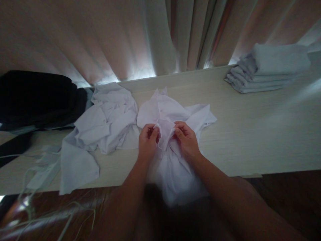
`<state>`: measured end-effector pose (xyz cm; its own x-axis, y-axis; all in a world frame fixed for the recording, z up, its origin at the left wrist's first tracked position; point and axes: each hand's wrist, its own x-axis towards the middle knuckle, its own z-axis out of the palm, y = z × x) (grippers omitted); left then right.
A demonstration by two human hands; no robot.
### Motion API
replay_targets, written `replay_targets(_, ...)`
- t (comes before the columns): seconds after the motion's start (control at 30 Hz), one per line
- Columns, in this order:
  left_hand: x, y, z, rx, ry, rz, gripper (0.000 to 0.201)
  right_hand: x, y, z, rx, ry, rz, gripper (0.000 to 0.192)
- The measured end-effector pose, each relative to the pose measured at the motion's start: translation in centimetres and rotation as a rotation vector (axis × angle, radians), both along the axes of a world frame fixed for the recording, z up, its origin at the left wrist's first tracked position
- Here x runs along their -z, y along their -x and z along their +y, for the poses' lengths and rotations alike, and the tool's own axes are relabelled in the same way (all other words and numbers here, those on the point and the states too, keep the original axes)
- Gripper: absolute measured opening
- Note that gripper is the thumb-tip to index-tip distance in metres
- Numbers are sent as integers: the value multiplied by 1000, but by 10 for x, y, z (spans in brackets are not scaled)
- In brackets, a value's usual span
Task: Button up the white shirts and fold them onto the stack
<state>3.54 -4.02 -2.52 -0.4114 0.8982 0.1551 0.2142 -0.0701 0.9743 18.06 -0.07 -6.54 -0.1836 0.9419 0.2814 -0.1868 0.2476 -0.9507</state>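
A white cloth (pixel 170 117) at the table's (pixel 250 134) 6 o'clock edge is pinched by both hands: left hand (pixel 147 140) and right hand (pixel 187 140) are closed on one bunched edge, held close together, so the rest hangs free. A crumpled pile (pixel 105 124) lies at 9 o'clock, folded towels (pixel 271 68) at 2 o'clock.

matt white cloth (pixel 165 113), pale wood-grain table (pixel 250 134)

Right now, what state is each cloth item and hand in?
White cloth: crumpled, pinched by both hands.
Second white cloth: crumpled, lying loose.
Folded towels: stacked, neat.
Black fabric: heaped.
Left hand: gripping.
Right hand: gripping.
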Motion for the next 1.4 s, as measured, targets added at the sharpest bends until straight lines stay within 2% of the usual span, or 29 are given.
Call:
replay_targets(0.1,-3,0,-1,68,-12,-64,4,-4,0,-3,46,-40,-12,13)
replay_targets(0.23,-9,-5,-5,163,50,-107,4,-12,1,-10,50,-141,-146,10)
replay_targets(0.47,-5,-5,-7,143,102,-243,11,-15,1,-13,51,-298,-260,8)
replay_targets(0.63,-9,-4,-7,89,114,-284,16,-18,-2,-12,24,-287,-301,9)
replay_targets(0.83,-9,1,-8,69,92,-208,15,-22,-4,-14,-52,-339,-353,14)
replay_targets(1.0,-4,3,-9,117,77,-159,19,-21,-3,-14,-33,-350,-370,15)
replay_targets(1.23,1,3,-9,53,41,-173,21,-21,-4,-12,-56,-302,-392,16)
replay_targets(1.4,-4,0,-10,27,52,-151,22,-21,-4,-13,-35,-272,-373,16)
